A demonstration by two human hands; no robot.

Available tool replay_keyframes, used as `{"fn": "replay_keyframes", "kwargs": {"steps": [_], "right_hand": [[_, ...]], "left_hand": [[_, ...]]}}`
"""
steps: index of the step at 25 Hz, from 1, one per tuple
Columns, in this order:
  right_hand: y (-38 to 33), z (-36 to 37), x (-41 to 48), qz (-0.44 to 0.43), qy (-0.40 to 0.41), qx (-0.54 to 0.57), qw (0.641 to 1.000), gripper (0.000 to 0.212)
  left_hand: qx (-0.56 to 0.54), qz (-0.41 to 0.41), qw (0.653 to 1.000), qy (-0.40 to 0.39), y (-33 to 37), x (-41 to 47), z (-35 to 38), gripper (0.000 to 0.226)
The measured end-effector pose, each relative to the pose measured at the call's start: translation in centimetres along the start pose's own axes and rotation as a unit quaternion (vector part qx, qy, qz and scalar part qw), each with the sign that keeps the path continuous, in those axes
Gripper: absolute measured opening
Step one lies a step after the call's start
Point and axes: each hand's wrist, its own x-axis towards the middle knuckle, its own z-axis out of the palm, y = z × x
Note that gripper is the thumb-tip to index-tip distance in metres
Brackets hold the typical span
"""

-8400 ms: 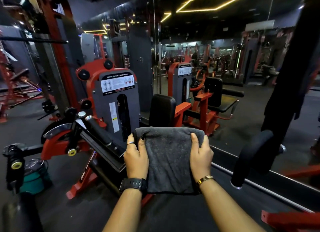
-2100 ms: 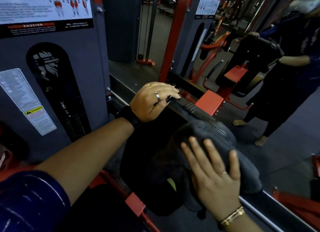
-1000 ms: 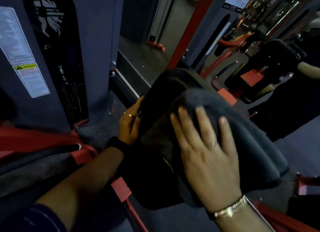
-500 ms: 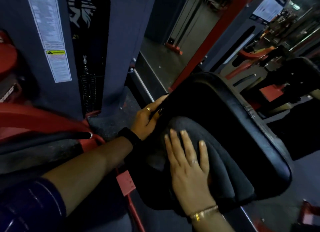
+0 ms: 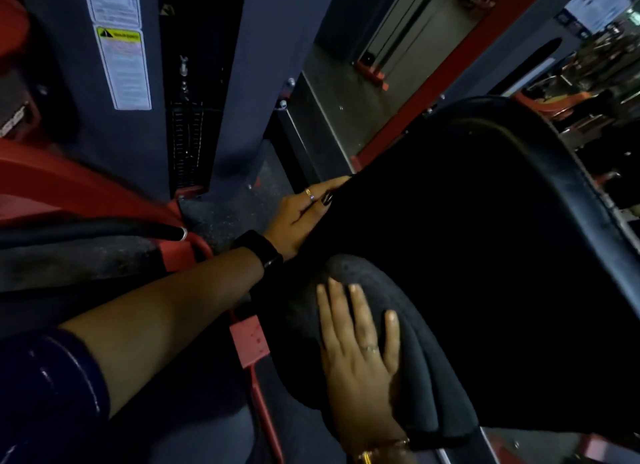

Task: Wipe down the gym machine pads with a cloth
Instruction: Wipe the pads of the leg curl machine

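Compared with half a second ago, the right hand (image 5: pixel 360 363) is sitting lower on the one black pad (image 5: pixel 485 256), fingers spread flat, pressing the single grey cloth (image 5: pixel 415 370) at lower centre. The left hand (image 5: pixel 301 218) is gripping the pad's left edge, fingers curled.

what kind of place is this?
Most likely a gym: a black padded seat on a red machine frame, a weight-stack tower with a warning label, more red machines behind.
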Motion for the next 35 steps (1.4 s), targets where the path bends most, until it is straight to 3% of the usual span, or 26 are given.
{"fn": "replay_keyframes", "kwargs": {"steps": [5,10,12,15,17,19,20,22,27,30,35], "right_hand": [[2.2,-1.7,0.9,0.126,0.09,-0.049,0.987,0.052],[-0.9,0.6,2.4,0.029,0.035,0.013,0.999,0.062],[-1.1,1.1,-0.6,0.006,0.001,0.018,1.0,0.064],[0.0,-0.1,-1.5,0.104,0.054,-0.012,0.993,0.058],[0.2,-0.9,0.6,0.136,0.069,-0.009,0.988,0.06],[-0.3,-0.3,1.6,0.091,0.056,0.003,0.994,0.063],[-0.7,0.3,1.1,0.056,0.038,0.003,0.998,0.064],[-1.2,1.7,-1.6,-0.012,0.005,-0.019,1.0,0.058],[-2.8,2.9,-3.1,-0.009,-0.01,-0.016,1.0,0.051],[-6.0,4.7,-2.1,-0.059,-0.032,0.04,0.997,0.052],[-5.4,4.5,-3.8,-0.041,0.005,0.153,0.987,0.055]], "left_hand": [[0.048,0.031,0.998,0.021,-1.5,-2.0,-0.4,0.047],[0.06,0.019,0.998,-0.001,-2.2,-3.6,-1.2,0.051],[0.141,0.052,0.989,0.009,-4.3,-3.7,-0.8,0.055],[0.212,0.045,0.973,-0.072,-8.6,-4.7,-1.8,0.059],[0.27,0.061,0.96,-0.053,-9.2,-4.3,-3.8,0.046],[0.294,0.065,0.952,-0.046,-6.4,-4.4,-2.6,0.05],[0.281,0.119,0.952,-0.012,-5.5,-4.3,-2.0,0.056],[0.269,0.232,0.934,-0.027,-6.2,-4.0,-2.4,0.06],[0.269,0.26,0.926,-0.047,-7.5,-3.6,-2.9,0.055],[0.25,0.28,0.926,-0.046,-7.5,-3.5,-2.8,0.055],[0.266,0.272,0.924,-0.04,-7.7,-3.4,-2.7,0.054]]}}
